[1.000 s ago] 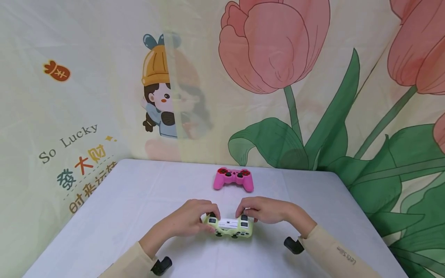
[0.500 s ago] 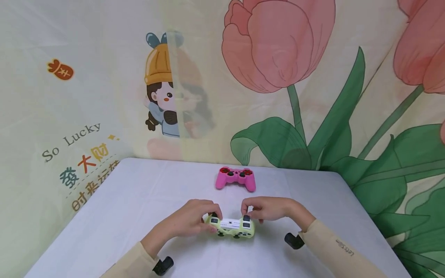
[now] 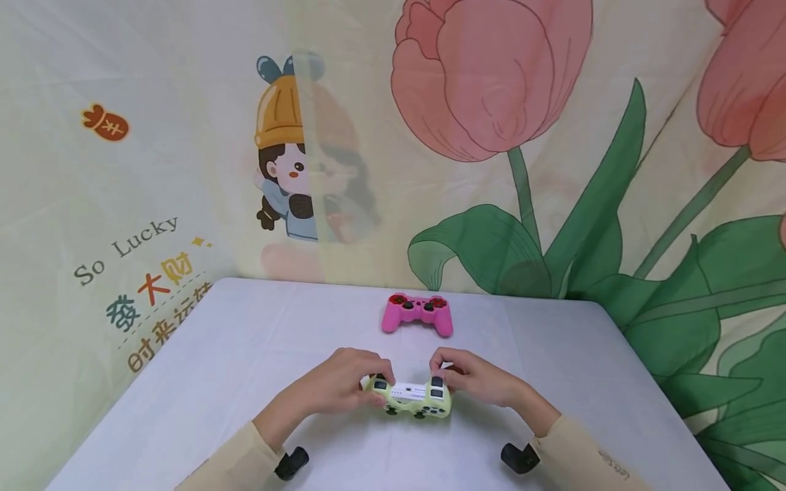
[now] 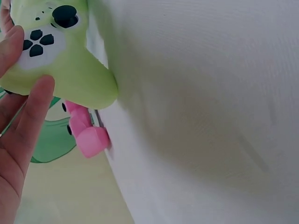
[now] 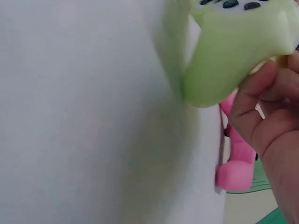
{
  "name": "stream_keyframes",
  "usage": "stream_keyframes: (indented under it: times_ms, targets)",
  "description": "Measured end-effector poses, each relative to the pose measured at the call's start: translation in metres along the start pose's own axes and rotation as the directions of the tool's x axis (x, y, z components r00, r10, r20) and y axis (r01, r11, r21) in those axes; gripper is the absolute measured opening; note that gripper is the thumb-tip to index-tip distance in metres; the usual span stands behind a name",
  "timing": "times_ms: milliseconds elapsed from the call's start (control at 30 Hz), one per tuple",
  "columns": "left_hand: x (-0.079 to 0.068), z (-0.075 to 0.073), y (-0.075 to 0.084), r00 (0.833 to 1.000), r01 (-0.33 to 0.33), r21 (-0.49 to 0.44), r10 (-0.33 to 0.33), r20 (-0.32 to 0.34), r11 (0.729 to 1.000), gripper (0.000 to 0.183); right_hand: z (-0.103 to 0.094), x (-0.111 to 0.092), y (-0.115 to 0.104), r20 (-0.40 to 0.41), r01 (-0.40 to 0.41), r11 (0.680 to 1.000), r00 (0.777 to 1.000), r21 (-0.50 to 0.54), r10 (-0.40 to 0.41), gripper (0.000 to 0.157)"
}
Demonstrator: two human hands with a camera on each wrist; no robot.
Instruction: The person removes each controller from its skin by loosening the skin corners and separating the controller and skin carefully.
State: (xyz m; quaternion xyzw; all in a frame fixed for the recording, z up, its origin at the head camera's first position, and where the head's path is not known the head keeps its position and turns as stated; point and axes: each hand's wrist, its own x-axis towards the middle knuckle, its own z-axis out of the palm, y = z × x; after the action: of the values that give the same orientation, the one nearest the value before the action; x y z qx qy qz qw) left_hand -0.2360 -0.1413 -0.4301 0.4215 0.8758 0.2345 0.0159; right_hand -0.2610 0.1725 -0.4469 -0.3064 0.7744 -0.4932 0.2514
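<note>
A light green game controller point(image 3: 410, 392) with a white top edge stands tilted on the table, its shoulder buttons facing up. Its left end is in my left hand point(image 3: 346, 382), fingers over the back and thumb at the front. In the left wrist view the black direction pad and a thumbstick show on the controller point(image 4: 70, 70). My right hand point(image 3: 475, 378) has its fingers bent at the other end, by the shoulder buttons. Seen from the right wrist, thumb and finger of that hand point(image 5: 275, 107) pinch the edge near the green grip point(image 5: 219, 56).
Behind the hands a pink controller point(image 3: 417, 315) lies on the white-covered table point(image 3: 295, 314). A printed cloth point(image 3: 356, 136) with tulips and a cartoon figure hangs past the far edge. Black wrist cameras stick out under both sleeves.
My right hand lifted slightly off the green controller's right end, then came back onto it with its wrist lower. The left hand keeps its hold, and the pink controller stays put.
</note>
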Motion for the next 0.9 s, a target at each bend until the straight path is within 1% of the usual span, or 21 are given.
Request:
stream_keyframes:
  times_ms: [167,333,433,667,900]
  targets:
    - [0.0,-0.001,0.0,1.0,-0.022,0.015,0.022,-0.013,1.0,0.025,0.008,-0.005,0.008,-0.102,0.009,0.999,0.995,0.038,-0.005,0.014]
    - [0.001,-0.001,0.001,1.0,-0.027,0.017,0.027,-0.016,1.0,0.024,0.013,-0.01,0.012,-0.163,0.019,0.994,0.987,0.108,-0.001,0.021]
    - [0.002,0.0,0.0,1.0,-0.01,0.009,0.01,-0.015,1.0,0.024,0.013,-0.012,0.014,-0.18,0.032,0.991,0.984,0.131,-0.008,0.021]
    - [0.003,0.002,-0.003,0.998,0.062,-0.065,-0.062,-0.003,0.996,0.023,0.012,-0.017,0.016,-0.169,0.058,0.993,0.985,0.102,-0.04,0.019]
    - [0.005,0.0,-0.005,0.997,0.072,-0.098,-0.073,-0.008,0.993,0.023,0.011,-0.023,0.015,-0.169,0.063,0.996,0.984,0.064,-0.051,0.018]
